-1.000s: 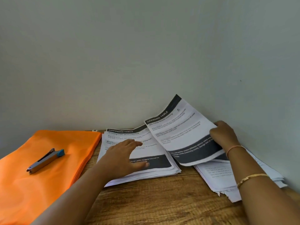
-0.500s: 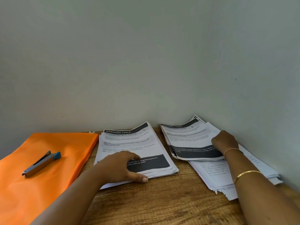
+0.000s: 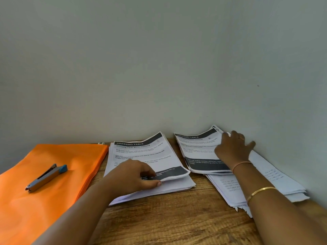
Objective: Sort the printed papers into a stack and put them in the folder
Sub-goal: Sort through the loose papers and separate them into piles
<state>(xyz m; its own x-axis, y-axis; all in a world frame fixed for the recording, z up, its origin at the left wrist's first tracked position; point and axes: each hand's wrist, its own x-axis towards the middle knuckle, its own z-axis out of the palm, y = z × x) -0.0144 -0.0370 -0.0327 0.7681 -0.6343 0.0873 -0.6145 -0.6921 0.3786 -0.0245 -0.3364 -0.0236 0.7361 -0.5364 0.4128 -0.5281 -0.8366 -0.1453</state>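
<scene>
Wooden desk [image 3: 177,218]: raised sheet [image 3: 196,147] dropped onto right pile [image 3: 276,181] under spread right hand [image 3: 233,149]; left hand [image 3: 134,175] pinched left stack [image 3: 141,152] corner; sorting unfinished.

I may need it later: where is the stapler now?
In the head view the stapler lies at the left, on top of the orange folder.
</scene>
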